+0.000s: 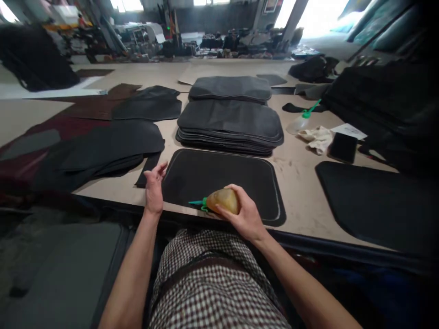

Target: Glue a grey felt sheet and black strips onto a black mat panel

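My right hand (245, 214) is wrapped round a squeeze bottle (223, 200) of amber liquid, which lies tilted sideways with its green nozzle pointing left. Under the bottle is a black rounded panel (219, 171) on the table, and a pale line runs along its right border. At the panel's left edge my left hand (155, 188) is raised with its fingers apart, holding nothing. Just behind the panel stands a stack of similar black panels (229, 121).
Black sheets (113, 144) are piled to the left. On the right lie another black panel (366, 201), a dark phone-like slab (343, 147), a crumpled cloth (318, 138) and a second bottle with a green nozzle (298, 124). The table's front edge (308, 240) runs close to my body.
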`<state>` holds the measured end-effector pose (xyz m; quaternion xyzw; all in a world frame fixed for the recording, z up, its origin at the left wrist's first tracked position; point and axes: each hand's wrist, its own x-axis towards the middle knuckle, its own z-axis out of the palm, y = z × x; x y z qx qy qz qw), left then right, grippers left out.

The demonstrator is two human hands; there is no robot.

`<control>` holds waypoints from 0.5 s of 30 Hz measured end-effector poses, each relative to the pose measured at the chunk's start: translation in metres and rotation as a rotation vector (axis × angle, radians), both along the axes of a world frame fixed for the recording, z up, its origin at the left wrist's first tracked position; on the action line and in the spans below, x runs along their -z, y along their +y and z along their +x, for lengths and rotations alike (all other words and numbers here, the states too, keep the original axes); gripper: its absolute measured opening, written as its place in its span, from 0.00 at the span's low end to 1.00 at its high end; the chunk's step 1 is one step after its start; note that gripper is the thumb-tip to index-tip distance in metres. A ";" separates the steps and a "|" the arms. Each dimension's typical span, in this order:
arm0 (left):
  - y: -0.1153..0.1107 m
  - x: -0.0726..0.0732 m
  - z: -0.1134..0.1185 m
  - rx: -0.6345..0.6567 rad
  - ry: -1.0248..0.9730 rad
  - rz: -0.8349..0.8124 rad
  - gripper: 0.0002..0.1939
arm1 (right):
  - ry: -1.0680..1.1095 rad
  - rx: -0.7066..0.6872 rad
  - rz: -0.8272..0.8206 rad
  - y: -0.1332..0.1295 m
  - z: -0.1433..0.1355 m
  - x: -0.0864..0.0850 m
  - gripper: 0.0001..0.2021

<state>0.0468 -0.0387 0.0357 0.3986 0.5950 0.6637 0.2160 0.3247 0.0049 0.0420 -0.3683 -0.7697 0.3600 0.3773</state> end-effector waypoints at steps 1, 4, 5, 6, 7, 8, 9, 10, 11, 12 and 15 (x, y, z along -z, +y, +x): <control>-0.008 -0.003 -0.010 -0.055 -0.033 0.039 0.44 | 0.006 -0.033 0.012 0.002 -0.016 0.000 0.23; -0.033 -0.013 -0.034 -0.211 -0.087 0.137 0.44 | 0.020 -0.114 0.053 0.007 -0.064 0.000 0.23; -0.041 -0.015 -0.040 -0.256 -0.099 0.160 0.44 | 0.026 -0.134 0.071 0.009 -0.079 0.000 0.22; -0.048 -0.018 -0.044 -0.295 -0.110 0.176 0.45 | 0.031 -0.151 0.089 0.010 -0.093 0.000 0.22; -0.054 -0.019 -0.047 -0.326 -0.120 0.185 0.45 | 0.035 -0.161 0.109 0.011 -0.104 0.000 0.22; -0.059 -0.020 -0.050 -0.347 -0.128 0.190 0.45 | 0.038 -0.160 0.133 0.012 -0.113 0.000 0.21; -0.062 -0.020 -0.051 -0.359 -0.133 0.191 0.44 | 0.039 -0.151 0.157 0.013 -0.119 0.000 0.21; -0.065 -0.020 -0.051 -0.366 -0.136 0.188 0.43 | 0.041 -0.130 0.176 0.015 -0.120 0.000 0.21; -0.066 -0.019 -0.051 -0.371 -0.131 0.182 0.42 | 0.046 -0.098 0.189 0.018 -0.117 0.001 0.21; -0.067 -0.018 -0.050 -0.376 -0.114 0.171 0.40 | 0.058 -0.052 0.187 0.022 -0.109 0.001 0.22; -0.064 -0.015 -0.046 -0.393 0.051 0.078 0.29 | 0.153 0.096 0.061 0.037 -0.065 -0.002 0.26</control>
